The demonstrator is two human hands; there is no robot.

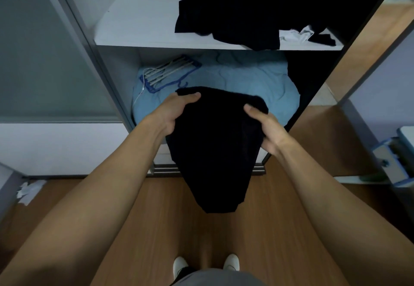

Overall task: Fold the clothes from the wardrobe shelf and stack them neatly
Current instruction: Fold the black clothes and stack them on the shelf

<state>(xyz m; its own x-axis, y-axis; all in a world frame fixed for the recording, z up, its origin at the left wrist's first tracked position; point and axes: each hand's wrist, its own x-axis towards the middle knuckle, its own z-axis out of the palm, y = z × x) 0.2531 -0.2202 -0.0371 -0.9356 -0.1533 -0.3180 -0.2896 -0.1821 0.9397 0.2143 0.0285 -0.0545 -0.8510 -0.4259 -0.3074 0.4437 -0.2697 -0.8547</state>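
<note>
Left hand gripping dark garment at its top left edge, right hand gripping top right, garment hanging mid-air near wardrobe, unfolded dark clothes pile far right on shelf

- Dim, bluish indoor light, soft focus throughout.
- The white wardrobe shelf is brightest; the black clothes on it lose fold detail.
- Below the shelf, the black garment reads flat.
- Left of the shelf, the wardrobe frame bows with wide-angle distortion.
</note>
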